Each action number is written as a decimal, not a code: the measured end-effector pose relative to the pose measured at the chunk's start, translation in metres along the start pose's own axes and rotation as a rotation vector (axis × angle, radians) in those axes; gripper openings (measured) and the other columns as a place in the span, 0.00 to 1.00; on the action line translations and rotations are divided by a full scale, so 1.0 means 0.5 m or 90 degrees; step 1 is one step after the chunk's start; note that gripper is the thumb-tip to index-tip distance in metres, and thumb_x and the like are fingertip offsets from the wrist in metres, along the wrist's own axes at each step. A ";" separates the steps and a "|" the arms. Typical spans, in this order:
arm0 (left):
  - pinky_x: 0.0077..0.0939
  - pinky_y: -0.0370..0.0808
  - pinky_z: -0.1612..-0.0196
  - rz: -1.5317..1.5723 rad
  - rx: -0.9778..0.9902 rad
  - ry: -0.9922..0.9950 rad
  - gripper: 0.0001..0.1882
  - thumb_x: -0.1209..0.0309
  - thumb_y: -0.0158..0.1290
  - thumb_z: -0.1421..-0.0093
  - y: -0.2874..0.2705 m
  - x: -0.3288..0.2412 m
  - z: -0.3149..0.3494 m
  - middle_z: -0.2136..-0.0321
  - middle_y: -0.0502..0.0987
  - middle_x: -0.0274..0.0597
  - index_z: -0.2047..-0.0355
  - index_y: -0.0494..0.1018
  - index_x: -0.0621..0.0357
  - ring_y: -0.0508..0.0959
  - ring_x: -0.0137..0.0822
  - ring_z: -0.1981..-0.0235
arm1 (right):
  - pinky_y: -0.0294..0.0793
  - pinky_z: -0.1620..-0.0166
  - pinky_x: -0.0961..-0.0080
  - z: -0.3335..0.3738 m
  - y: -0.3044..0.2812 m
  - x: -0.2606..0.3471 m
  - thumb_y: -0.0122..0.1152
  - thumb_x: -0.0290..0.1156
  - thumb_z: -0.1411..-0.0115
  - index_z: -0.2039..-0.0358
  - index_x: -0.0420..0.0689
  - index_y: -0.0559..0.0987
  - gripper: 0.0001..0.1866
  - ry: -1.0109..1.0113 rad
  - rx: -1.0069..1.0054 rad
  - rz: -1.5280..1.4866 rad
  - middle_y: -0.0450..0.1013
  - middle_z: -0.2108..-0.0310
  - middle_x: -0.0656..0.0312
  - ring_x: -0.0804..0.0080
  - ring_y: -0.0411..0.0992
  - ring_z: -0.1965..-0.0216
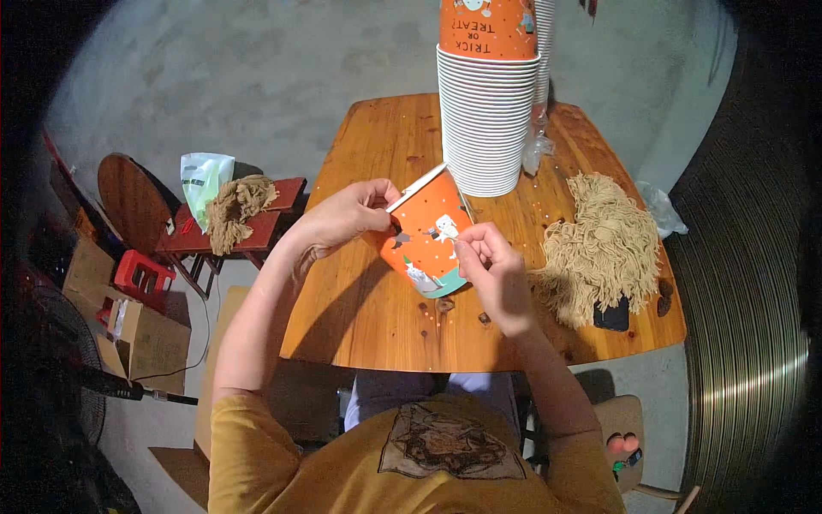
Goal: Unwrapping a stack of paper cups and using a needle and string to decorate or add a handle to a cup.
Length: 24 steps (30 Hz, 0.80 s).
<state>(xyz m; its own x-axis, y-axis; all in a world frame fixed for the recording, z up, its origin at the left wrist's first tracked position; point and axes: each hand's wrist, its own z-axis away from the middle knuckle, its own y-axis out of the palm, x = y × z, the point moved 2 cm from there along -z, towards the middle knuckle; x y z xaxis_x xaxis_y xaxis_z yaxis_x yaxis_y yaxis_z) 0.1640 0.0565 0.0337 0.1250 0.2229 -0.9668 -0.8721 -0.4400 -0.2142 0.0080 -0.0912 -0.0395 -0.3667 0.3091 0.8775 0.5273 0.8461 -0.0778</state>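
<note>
Head view: the left hand (pixel 355 212) pinches the rim of an orange bucket (pixel 425 224), tilted over the wooden table (pixel 360 321) before a tall bucket stack (pixel 486 128). The right hand (pixel 492 270) has thumb and fingers pressed together at its side; what they pinch, I cannot tell.

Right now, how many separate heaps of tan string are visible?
2: a large heap on the right side of the wooden table, and a smaller heap on the reddish bench at left. Others could be hidden.
</note>
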 end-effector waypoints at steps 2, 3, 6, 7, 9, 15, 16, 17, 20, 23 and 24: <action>0.22 0.74 0.63 -0.013 -0.003 0.008 0.11 0.80 0.49 0.52 -0.003 0.005 -0.003 0.70 0.75 0.36 0.65 0.68 0.63 0.76 0.27 0.69 | 0.58 0.80 0.83 0.000 0.000 0.000 0.55 0.22 0.42 0.69 0.39 0.71 0.02 -0.002 0.000 0.013 0.62 0.85 0.70 0.87 0.59 0.83; 0.22 0.74 0.63 -0.012 -0.004 0.008 0.11 0.80 0.49 0.52 -0.003 0.004 -0.002 0.70 0.75 0.36 0.65 0.68 0.63 0.76 0.27 0.69 | 0.60 0.80 0.82 0.000 0.000 0.003 0.55 0.22 0.42 0.69 0.39 0.71 0.02 -0.007 -0.001 0.042 0.62 0.85 0.68 0.86 0.61 0.83; 0.21 0.73 0.63 0.005 0.025 -0.032 0.10 0.79 0.50 0.52 0.008 -0.006 -0.002 0.71 0.75 0.35 0.67 0.70 0.62 0.76 0.26 0.69 | 0.64 0.78 0.79 0.000 -0.002 0.010 0.56 0.23 0.43 0.69 0.40 0.71 0.03 -0.014 0.003 0.094 0.65 0.84 0.65 0.80 0.64 0.83; 0.18 0.70 0.65 0.014 0.026 -0.046 0.09 0.79 0.51 0.52 0.017 -0.010 -0.002 0.73 0.75 0.33 0.68 0.72 0.62 0.74 0.24 0.71 | 0.66 0.77 0.77 0.000 -0.001 0.010 0.57 0.24 0.43 0.69 0.40 0.71 0.04 -0.017 0.009 0.115 0.67 0.83 0.64 0.77 0.67 0.83; 0.16 0.68 0.66 0.024 0.029 -0.060 0.08 0.78 0.52 0.52 0.028 -0.010 -0.004 0.75 0.74 0.31 0.69 0.74 0.62 0.72 0.22 0.72 | 0.68 0.75 0.76 0.003 0.001 0.006 0.57 0.25 0.43 0.69 0.40 0.71 0.04 -0.034 0.008 0.139 0.69 0.79 0.61 0.73 0.69 0.80; 0.16 0.68 0.67 -0.011 0.031 -0.044 0.06 0.79 0.53 0.53 0.036 -0.009 -0.013 0.75 0.75 0.31 0.72 0.75 0.62 0.72 0.22 0.73 | 0.72 0.61 0.70 0.005 -0.003 0.034 0.57 0.24 0.45 0.65 0.42 0.72 0.07 -0.287 0.037 0.253 0.72 0.59 0.57 0.60 0.71 0.61; 0.17 0.69 0.66 -0.026 0.046 -0.043 0.07 0.79 0.52 0.53 0.041 -0.011 -0.013 0.74 0.75 0.31 0.70 0.74 0.63 0.72 0.22 0.72 | 0.71 0.56 0.68 0.007 0.000 0.041 0.57 0.23 0.47 0.63 0.43 0.71 0.10 -0.306 0.049 0.286 0.72 0.54 0.60 0.58 0.69 0.57; 0.17 0.69 0.65 -0.041 0.062 -0.042 0.09 0.80 0.52 0.53 0.047 -0.013 -0.012 0.73 0.75 0.32 0.69 0.74 0.63 0.73 0.23 0.71 | 0.72 0.55 0.68 0.009 0.003 0.045 0.58 0.23 0.48 0.63 0.42 0.71 0.11 -0.350 0.058 0.303 0.71 0.52 0.61 0.59 0.69 0.57; 0.17 0.69 0.65 -0.062 0.043 -0.048 0.09 0.80 0.52 0.52 0.058 -0.022 -0.011 0.73 0.75 0.31 0.68 0.74 0.63 0.73 0.23 0.71 | 0.73 0.54 0.68 0.013 0.006 0.036 0.59 0.23 0.49 0.62 0.42 0.71 0.13 -0.395 0.078 0.348 0.70 0.50 0.66 0.60 0.68 0.56; 0.16 0.68 0.65 -0.066 0.045 -0.044 0.08 0.79 0.52 0.52 0.073 -0.033 -0.007 0.73 0.74 0.30 0.69 0.73 0.62 0.72 0.22 0.71 | 0.74 0.58 0.67 0.017 0.005 0.035 0.60 0.23 0.50 0.61 0.42 0.70 0.15 -0.410 0.054 0.408 0.71 0.56 0.62 0.60 0.69 0.58; 0.16 0.68 0.65 -0.066 0.045 -0.043 0.08 0.79 0.52 0.52 0.073 -0.031 -0.009 0.73 0.74 0.30 0.69 0.73 0.62 0.72 0.22 0.71 | 0.73 0.60 0.66 0.018 0.003 0.030 0.59 0.24 0.48 0.61 0.41 0.69 0.14 -0.387 0.050 0.426 0.71 0.59 0.59 0.60 0.70 0.60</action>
<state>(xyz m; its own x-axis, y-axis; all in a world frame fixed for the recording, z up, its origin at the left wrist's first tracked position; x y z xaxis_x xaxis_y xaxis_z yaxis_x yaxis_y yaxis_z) 0.1324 0.0333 0.0401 0.1855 0.3234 -0.9279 -0.8878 -0.3496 -0.2993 -0.0038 -0.0815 -0.0308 -0.3555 0.9037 0.2386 0.7301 0.4279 -0.5328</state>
